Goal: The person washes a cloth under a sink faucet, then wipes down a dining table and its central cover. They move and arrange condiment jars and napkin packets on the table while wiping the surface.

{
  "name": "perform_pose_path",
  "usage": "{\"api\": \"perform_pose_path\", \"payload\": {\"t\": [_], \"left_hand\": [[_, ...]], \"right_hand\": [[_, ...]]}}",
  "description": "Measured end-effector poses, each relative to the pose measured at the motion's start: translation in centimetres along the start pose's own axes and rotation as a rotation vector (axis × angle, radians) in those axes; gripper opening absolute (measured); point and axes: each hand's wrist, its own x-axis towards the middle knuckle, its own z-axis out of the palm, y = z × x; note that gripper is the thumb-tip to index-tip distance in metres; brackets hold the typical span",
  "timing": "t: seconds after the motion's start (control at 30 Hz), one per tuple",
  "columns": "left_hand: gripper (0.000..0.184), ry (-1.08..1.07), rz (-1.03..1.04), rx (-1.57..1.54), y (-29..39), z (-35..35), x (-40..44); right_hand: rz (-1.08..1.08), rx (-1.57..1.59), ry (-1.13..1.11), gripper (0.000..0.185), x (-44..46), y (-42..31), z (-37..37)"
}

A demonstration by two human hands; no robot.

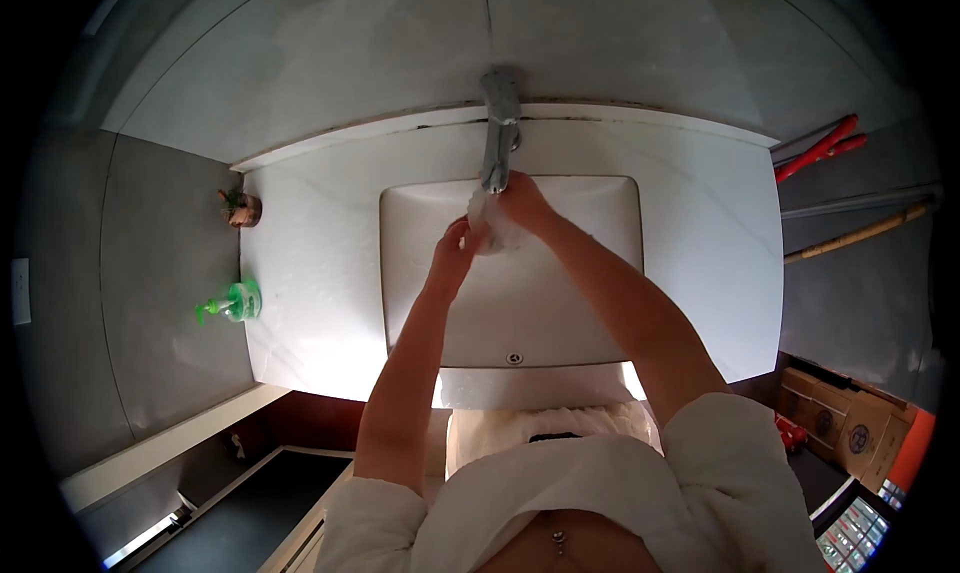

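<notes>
Both of my hands are under the spout of a grey faucet (pixel 498 123), above a white rectangular sink (pixel 520 313). Between them is a crumpled, whitish, see-through thing (pixel 486 218), blurred and perhaps wet; its kind is unclear. My left hand (pixel 456 248) has its fingers curled at the lower left side of this thing. Closer to the spout, my right hand (pixel 524 205) is closed at its upper right side. The spout's tip and the thing hide part of the right fingers.
A green soap pump bottle (pixel 240 301) and a small potted plant (pixel 242 209) stand at the white counter's (pixel 310 243) left edge. Red-handled tools (pixel 825 151) and a wooden stick (pixel 860 231) are at the right. Cardboard boxes (pixel 845 423) sit lower right.
</notes>
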Motion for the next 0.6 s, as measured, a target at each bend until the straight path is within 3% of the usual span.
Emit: {"api": "perform_pose_path", "payload": {"t": [0.03,0.07,0.1,0.13,0.17,0.2,0.23,0.27,0.33,0.37,0.4,0.47,0.53,0.57,0.6], "left_hand": [[0.036,0.028,0.347,0.301,-1.9,-1.1,1.1],[0.031,0.054,0.695,0.604,-2.8,-2.0,1.8],[0.031,0.054,0.698,0.602,-2.3,-2.5,1.9],[0.026,0.007,0.509,0.479,-1.5,-2.9,1.9],[0.022,-0.039,0.317,0.356,-0.9,-2.9,1.7],[0.022,-0.04,0.316,0.352,-0.2,-2.3,1.0],[0.02,-0.044,0.329,0.191,0.5,-1.1,0.3],[0.018,-0.048,0.344,0.03,0.9,0.0,0.0],[0.019,-0.016,0.345,0.016,1.6,1.8,-0.6],[0.021,-0.066,0.203,-0.088,2.5,2.7,-1.7],[0.022,-0.116,0.059,-0.19,3.1,3.3,-2.6],[0.029,-0.17,0.106,-0.09,1.3,1.7,-1.0],[0.038,-0.02,0.581,0.416,1.1,0.2,0.3],[0.044,-0.082,0.524,0.144,0.8,0.0,1.1],[0.044,-0.081,0.513,0.15,1.1,-0.2,1.3]], "right_hand": [[-0.002,-0.001,-0.003,0.029,-0.5,-0.9,-1.2],[0.176,0.14,-0.126,0.027,-1.0,-3.0,-3.3],[0.354,0.279,-0.248,0.026,-1.3,-4.6,-5.1],[0.354,0.275,-0.246,0.026,-1.5,-5.1,-6.3],[0.318,0.12,-0.219,0.028,-1.8,-5.5,-7.4],[0.281,-0.035,-0.191,0.029,-2.1,-5.6,-8.0],[0.109,-0.251,-0.079,0.036,-2.7,-5.5,-7.8],[0.105,-0.255,-0.077,0.036,-3.5,-5.5,-7.5],[0.263,-0.121,-0.176,0.049,-5.4,-7.5,-6.4],[0.201,0.206,-0.293,0.058,-6.0,-5.9,-4.5],[0.067,0.068,-0.196,0.055,-6.6,-6.6,-3.6],[0.222,0.028,-0.157,0.045,-5.4,-6.3,-3.1],[0.244,0.222,-0.245,0.041,-4.3,-6.1,-3.0],[0.273,0.416,-0.336,0.037,-4.0,-6.0,-2.7],[0.283,0.425,-0.338,0.037,-3.8,-6.4,-2.7]]}}
